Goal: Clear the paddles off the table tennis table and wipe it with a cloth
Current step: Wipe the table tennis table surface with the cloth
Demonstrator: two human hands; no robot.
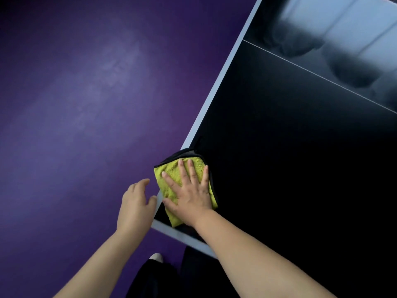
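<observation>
A folded yellow-green cloth with a dark grey underside lies on the near left corner of the black table tennis table. My right hand presses flat on the cloth with its fingers spread and straight. My left hand hovers just off the table's left edge, fingers loosely curled, holding nothing; its fingertips come close to the white edge line. No paddles are in view.
The table's white border runs up its left edge and along the near end. A thin white centre line crosses the top. A purple floor lies to the left. My dark trousers and a white shoe show below.
</observation>
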